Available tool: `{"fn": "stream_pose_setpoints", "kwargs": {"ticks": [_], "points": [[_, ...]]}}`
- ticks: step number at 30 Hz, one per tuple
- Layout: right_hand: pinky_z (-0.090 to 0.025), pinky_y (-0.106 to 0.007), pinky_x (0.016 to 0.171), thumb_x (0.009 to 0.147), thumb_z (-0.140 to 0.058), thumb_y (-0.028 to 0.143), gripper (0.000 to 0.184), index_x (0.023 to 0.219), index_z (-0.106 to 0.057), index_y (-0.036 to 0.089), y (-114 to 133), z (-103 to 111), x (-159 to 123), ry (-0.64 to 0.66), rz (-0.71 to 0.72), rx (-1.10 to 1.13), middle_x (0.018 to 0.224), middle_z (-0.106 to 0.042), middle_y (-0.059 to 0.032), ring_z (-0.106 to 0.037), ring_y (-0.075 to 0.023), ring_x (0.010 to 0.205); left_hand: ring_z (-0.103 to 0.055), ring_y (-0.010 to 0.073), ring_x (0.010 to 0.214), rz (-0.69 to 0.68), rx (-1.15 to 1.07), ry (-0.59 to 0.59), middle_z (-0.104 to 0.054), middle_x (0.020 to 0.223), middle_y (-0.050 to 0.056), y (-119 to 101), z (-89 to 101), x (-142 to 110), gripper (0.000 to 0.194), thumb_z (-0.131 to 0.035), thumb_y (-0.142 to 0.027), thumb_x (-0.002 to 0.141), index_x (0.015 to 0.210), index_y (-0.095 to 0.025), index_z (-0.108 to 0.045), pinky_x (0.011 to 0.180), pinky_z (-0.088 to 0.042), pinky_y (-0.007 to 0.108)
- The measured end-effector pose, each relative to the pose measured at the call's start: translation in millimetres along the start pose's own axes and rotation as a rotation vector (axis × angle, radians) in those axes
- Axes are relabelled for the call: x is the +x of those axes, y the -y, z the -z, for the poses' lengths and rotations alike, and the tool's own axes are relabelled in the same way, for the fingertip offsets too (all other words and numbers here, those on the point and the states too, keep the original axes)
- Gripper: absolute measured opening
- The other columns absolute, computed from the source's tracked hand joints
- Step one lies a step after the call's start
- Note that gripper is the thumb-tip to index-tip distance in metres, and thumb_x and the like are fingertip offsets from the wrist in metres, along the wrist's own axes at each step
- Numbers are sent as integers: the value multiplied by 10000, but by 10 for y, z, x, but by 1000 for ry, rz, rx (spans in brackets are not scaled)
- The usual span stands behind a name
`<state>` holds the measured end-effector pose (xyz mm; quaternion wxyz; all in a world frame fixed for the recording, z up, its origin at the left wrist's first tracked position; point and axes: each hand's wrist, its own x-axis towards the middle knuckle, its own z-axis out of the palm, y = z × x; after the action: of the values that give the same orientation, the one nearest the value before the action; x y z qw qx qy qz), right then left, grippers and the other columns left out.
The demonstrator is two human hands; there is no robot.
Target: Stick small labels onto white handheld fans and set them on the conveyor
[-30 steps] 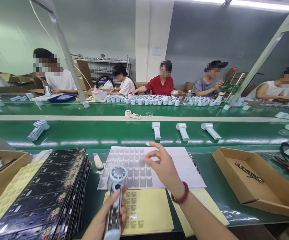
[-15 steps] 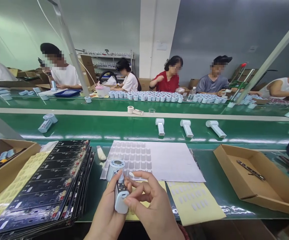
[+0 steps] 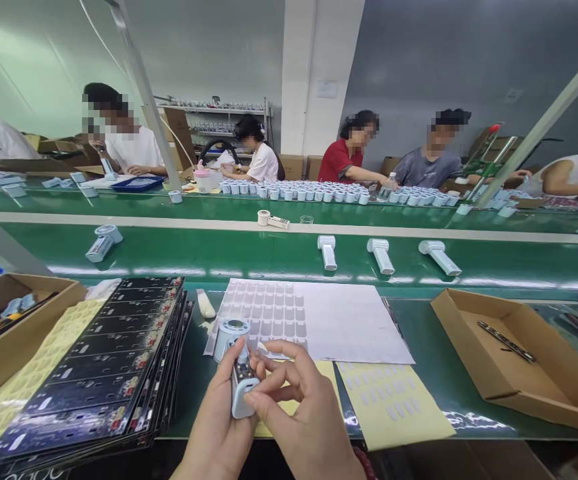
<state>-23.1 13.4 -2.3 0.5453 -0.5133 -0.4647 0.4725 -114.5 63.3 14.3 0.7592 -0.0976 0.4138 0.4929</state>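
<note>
Head view: left hand (image 3: pixel 219 427) grips fan (image 3: pixel 236 363); right hand (image 3: pixel 299 413) pinches, sticker hidden.

A pale blue handheld fan (image 3: pixel 237 363) stands tilted, round head up, above the sticker sheets.

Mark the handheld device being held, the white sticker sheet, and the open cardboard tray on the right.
handheld device (image 3: pixel 243 390), head view, on its handle between the hands.
white sticker sheet (image 3: pixel 349 323), head view, on its bare right half.
cardboard tray (image 3: pixel 559 373), head view, on its bare floor.
</note>
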Motion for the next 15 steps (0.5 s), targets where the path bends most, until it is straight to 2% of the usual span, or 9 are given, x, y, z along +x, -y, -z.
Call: {"fn": "stream_pose_setpoints", "kwargs": {"ticks": [3, 5, 7, 9, 10, 12, 14, 15], "points": [[-591, -385, 851, 751, -764, 257, 504, 1229, -627, 342, -60, -31, -43, -54, 126, -167, 824, -753, 22, -730, -251, 932, -561, 81, 455, 46, -25, 4, -532, 593, -3, 18, -33, -68, 245, -481, -223, 988, 753, -166, -520, 446, -523, 180], [-584, -398, 824, 690, -843, 304, 652, 1287, -586, 356, -74, -30, -54, -144, 171, -263, 993, -740, -14, -704, -284, 1012, -561, 69, 446, 81, -27, -11, -542, 618, 3, 13, -54, -135, 255, -448, -221, 999, 764, -158, -528, 430, -518, 155], [-584, -369, 719, 570, -913, 324, 892, 1364, -507, 343, -80, 21, -36, -197, 121, -261, 1200, -657, -55, -677, -303, 1042, -566, 57, 444, 115, -24, -30, -565, 663, 21, -14, -47, -186, 252, -422, -217, 1006, 817, -127, -562, 424, -512, 128], [-563, -320, 624, 611, -880, 391, 935, 1422, -419, 331, -103, 129, -5, -184, 34, -162, 1293, -561, -73, -667, -267, 996, -547, 46, 423, 143, 12, -10, -565, 676, 22, -54, 4, -195, 247, -430, -211, 1000, 853, -98, -593, 410, -505, 120], [-553, -301, 617, 696, -819, 430, 834, 1418, -413, 327, -129, 198, 6, -164, 0, -118, 1295, -540, -71, -658, -241, 976, -544, 52, 419, 129, 63, 11, -562, 667, 20, -74, 46, -179, 235, -444, -191, 989, 856, -88, -608, 410, -515, 136], [-527, -277, 625, 848, -670, 450, 484, 1286, -533, 299, -210, 338, 9, -120, -26, -118, 1276, -530, -67, -636, -207, 963, -594, 95, 457, 15, 239, 28, -602, 662, 42, -101, 158, -116, 163, -506, -98, 934, 848, -66, -640, 460, -571, 200], [-481, -262, 591, 879, -626, 418, 226, 1024, -648, 247, -320, 446, -21, -60, -64, -212, 1229, -547, -70, -626, -201, 936, -699, 177, 605, -135, 433, 16, -693, 740, 108, -105, 286, -36, 107, -581, -10, 844, 870, -47, -677, 609, -633, 285], [-456, -260, 570, 873, -625, 384, 163, 906, -658, 228, -379, 479, -44, -30, -95, -261, 1194, -560, -72, -627, -202, 916, -735, 217, 715, -189, 502, 16, -730, 812, 141, -98, 349, 1, 121, -616, 7, 805, 883, -46, -692, 712, -639, 314]]}}
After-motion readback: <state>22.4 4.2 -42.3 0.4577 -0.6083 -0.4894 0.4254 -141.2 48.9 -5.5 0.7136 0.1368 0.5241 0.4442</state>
